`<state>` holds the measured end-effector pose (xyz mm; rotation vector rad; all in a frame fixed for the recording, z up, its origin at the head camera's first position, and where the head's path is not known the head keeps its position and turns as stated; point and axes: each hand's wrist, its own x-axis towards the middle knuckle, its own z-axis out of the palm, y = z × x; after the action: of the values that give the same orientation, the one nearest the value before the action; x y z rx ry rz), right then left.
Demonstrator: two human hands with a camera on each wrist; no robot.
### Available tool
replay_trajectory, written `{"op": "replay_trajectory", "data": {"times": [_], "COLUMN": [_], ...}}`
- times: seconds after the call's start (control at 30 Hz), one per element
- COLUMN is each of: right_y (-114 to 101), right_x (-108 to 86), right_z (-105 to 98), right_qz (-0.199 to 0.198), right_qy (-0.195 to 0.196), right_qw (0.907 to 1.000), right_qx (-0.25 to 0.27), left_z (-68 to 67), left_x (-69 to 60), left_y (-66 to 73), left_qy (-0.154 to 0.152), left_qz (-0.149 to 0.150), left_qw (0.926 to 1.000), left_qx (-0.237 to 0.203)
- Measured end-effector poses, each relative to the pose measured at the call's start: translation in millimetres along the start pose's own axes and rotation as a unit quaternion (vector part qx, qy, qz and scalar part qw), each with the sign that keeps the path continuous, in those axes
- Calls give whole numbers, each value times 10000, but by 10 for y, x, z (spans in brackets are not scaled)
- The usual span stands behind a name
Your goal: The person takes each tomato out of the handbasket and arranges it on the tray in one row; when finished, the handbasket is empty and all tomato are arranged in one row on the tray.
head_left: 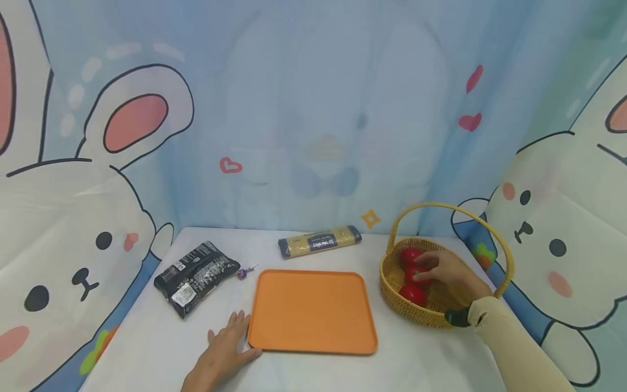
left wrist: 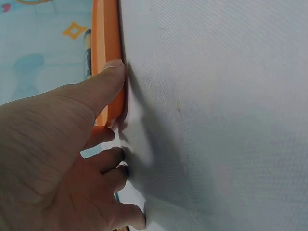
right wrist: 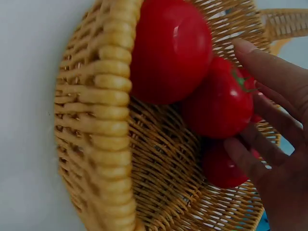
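My right hand (head_left: 443,269) is inside a wicker basket (head_left: 409,314), over several red tomatoes (head_left: 413,294). In the right wrist view its fingers spread around the middle tomato (right wrist: 216,103), which has a green stem; the thumb looks apart from it, and whether the hidden fingertips touch it I cannot tell. At the near left corner of an orange tray (head_left: 313,310), my left hand (head_left: 222,348) lies with fingers extended. The left wrist view has the left thumb (left wrist: 103,84) against the tray's outer wall (left wrist: 113,43), while the other fingers reach down to the white tablecloth.
Left of the tray lies a black plastic packet (head_left: 198,277), with a small wrapped lollipop (head_left: 245,272) beside it. Behind the tray is a yellow pasta packet (head_left: 319,242) with dark ends. The basket's tall handle (head_left: 455,207) arches above the right forearm. A cartoon-printed curtain (head_left: 313,109) hangs behind the table.
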<state>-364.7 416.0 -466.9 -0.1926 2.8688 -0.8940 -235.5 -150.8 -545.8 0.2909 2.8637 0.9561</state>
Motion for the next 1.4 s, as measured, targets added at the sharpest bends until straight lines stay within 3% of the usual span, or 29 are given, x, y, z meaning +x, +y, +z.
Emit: {"op": "replay_trajectory", "data": {"times": [0.37, 0.67, 0.87, 1.1, 1.27, 1.4], "right_y": [4, -73, -52, -138, -383, -638], "right_x": [230, 257, 197, -94, -208, -299], "right_z": [-38, -16, 23, -70, -199, -245], "right_qz": [-258, 11, -154, -407, -784, -857], "right_qy": [-540, -645, -258, 379, 500, 446], "right_qw": [9949, 9952, 9970, 9941, 9921, 9918], "right_qx": [-809, -732, -716, -929, -848, -838], "left_z": [-22, -29, -18, 48, 10, -9], "left_x": [33, 27, 28, 18, 9, 13], "left_y": [-24, 4, -21, -12, 4, 3], "left_qy": [29, 77, 101, 1, 81, 104], "left_qz": [113, 180, 172, 200, 140, 138], "left_qw": [9999, 9998, 9997, 9997, 9998, 9998], "left_qx": [-64, 34, 120, 132, 85, 79]}}
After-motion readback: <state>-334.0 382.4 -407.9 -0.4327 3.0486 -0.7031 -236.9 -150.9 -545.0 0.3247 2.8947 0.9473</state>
